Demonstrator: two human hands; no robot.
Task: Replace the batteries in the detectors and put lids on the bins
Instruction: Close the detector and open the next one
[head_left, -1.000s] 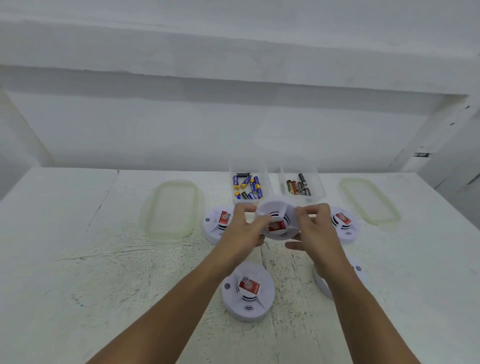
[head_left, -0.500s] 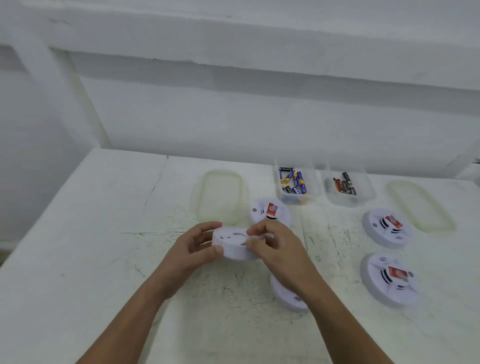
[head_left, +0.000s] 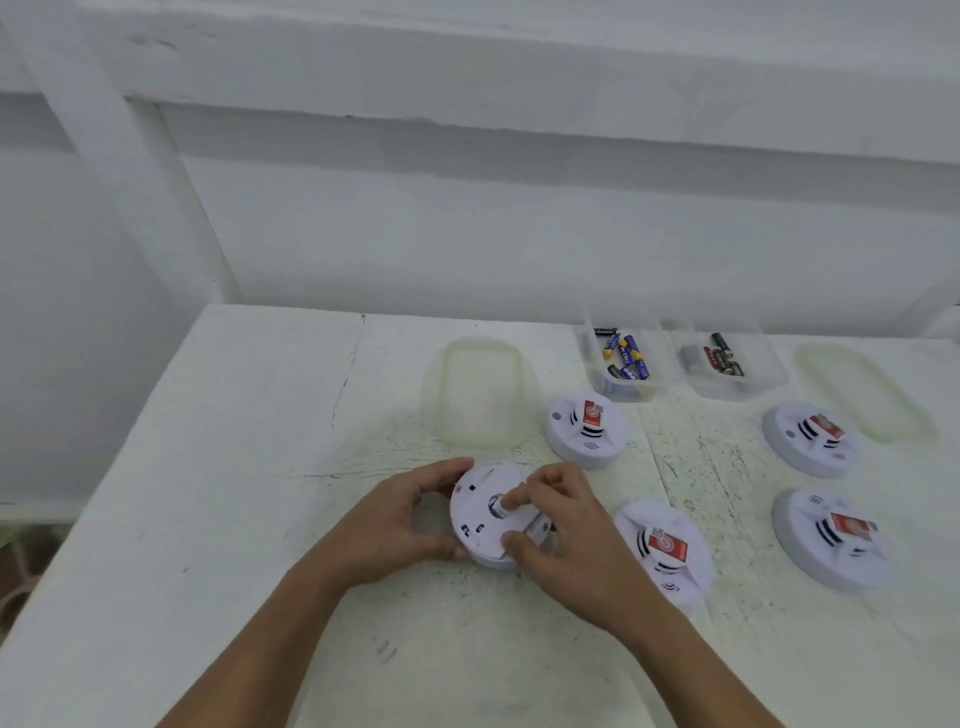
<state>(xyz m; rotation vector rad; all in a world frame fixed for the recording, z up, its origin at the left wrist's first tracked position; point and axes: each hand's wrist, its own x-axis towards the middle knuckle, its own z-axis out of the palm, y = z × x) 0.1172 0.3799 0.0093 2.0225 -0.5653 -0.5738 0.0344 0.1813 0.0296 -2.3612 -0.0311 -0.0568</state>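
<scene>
Detector (head_left: 477, 512) now flipped, underside seemingly up.

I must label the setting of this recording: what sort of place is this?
Probably a plain workbench in a workshop or storeroom: a scuffed white-painted table against a bare white wall, several detectors laid out, and two clear bins of loose batteries.

No text can be read surely. The blue batteries (head_left: 631, 358) in the left bin (head_left: 597, 387) carry white letters, and the red labels (head_left: 592, 414) on the detectors (head_left: 566, 439) carry a round white sign, all too blurred.
</scene>
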